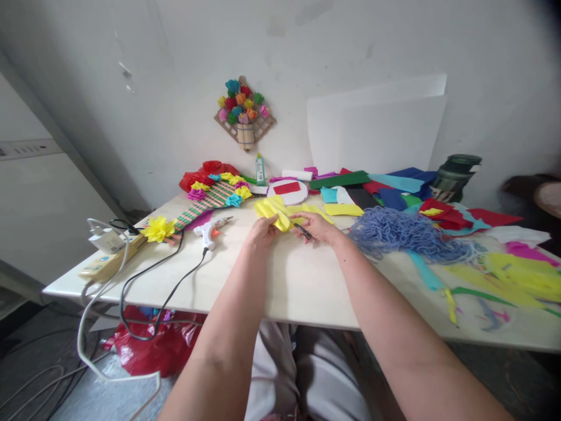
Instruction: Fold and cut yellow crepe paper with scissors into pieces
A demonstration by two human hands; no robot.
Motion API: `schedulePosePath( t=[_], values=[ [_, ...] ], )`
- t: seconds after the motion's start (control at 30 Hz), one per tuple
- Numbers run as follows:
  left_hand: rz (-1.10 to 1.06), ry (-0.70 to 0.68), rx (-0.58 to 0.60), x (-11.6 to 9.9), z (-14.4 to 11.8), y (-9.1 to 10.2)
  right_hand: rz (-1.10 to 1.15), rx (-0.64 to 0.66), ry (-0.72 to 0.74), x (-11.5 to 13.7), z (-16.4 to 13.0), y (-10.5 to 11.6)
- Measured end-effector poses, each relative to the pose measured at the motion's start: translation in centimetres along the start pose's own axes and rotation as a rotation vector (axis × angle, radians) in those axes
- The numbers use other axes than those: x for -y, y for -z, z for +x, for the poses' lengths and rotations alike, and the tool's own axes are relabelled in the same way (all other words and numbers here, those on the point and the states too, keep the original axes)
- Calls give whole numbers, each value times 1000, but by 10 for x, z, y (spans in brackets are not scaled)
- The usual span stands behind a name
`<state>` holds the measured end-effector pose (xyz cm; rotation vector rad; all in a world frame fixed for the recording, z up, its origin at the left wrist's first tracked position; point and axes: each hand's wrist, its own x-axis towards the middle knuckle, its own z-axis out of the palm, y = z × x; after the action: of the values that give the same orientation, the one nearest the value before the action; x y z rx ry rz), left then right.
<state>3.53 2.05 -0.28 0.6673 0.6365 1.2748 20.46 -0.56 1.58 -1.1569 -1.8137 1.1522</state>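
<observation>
Just above the middle of the table, my left hand (263, 230) is closed on a folded strip of yellow crepe paper (272, 209). My right hand (316, 226) grips a pair of scissors (302, 231) by dark handles, and the blades reach toward the yellow paper. Whether the blades are apart is too small to tell. Behind the hands lies a white round disc (302, 195) with a red paper rectangle (287, 187) on it. More yellow paper (343, 209) lies flat to the right. A white glue gun (205, 235) rests left of my left hand.
A woven fan with paper flowers (210, 202) lies at the left, near a power strip (101, 266) and trailing cables. A heap of blue yarn (403, 234), coloured paper pieces and a dark jar (454, 178) fill the right. A glue tube (260, 171) stands against the wall.
</observation>
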Motion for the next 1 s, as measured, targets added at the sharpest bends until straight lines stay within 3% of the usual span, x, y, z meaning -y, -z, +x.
schedulePosePath(
  t=[0.43,1.0],
  values=[
    [97,3,60,2,-2,-1,99,103,-63,-4,0,3],
    [130,8,79,5,0,0,13,148,-42,-6,-1,3]
  ],
)
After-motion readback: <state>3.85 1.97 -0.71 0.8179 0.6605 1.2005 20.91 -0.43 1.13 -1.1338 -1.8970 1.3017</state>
